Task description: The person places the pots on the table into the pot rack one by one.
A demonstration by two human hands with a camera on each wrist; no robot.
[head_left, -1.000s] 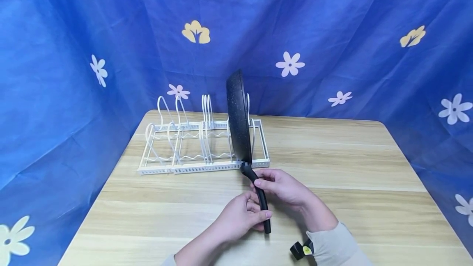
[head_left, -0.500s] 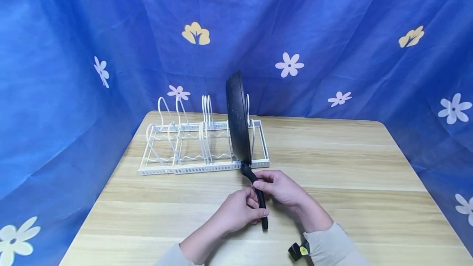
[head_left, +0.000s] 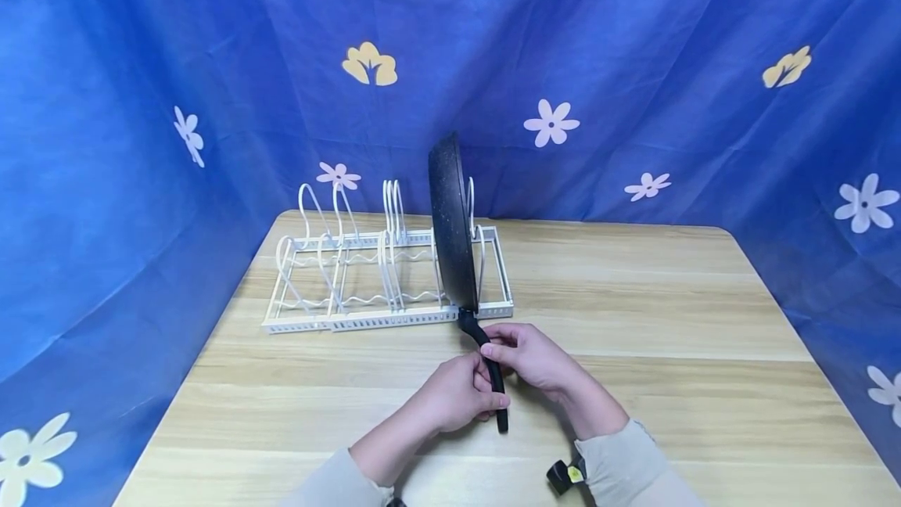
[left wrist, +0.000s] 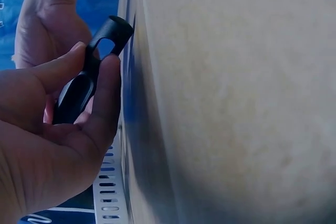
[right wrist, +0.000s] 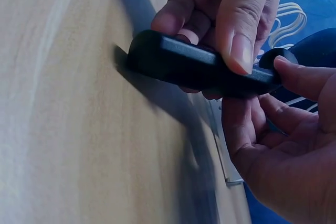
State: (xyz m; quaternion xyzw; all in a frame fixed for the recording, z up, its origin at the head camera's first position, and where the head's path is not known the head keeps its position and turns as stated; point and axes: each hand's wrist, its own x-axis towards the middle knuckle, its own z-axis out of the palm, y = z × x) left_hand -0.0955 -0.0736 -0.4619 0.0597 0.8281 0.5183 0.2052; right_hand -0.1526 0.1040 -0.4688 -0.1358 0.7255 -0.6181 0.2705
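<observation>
A black speckled frying pan (head_left: 452,233) stands on edge among the wire loops at the right end of a white pan rack (head_left: 394,321). Its handle (head_left: 496,374) slopes down toward the front of the table. My left hand (head_left: 454,396) pinches the handle near its lower end, thumb on top. Higher up, close to the pan's neck, my right hand (head_left: 529,357) holds the same handle between thumb and fingers. The left wrist view shows the hanging hole in the handle's end (left wrist: 113,32). In the right wrist view both hands grip the handle (right wrist: 194,66).
The rack's other wire loops (head_left: 324,272) stand upright to the left of the pan. The wooden table (head_left: 655,296) stretches right and forward of the rack. A blue flowered curtain (head_left: 598,61) hangs behind and at both sides. A black wrist strap (head_left: 563,477) shows by the right sleeve.
The handle's lower end and the left hand have shifted slightly left and up. The right hand has moved only a little, and the pan stays between the same loops.
</observation>
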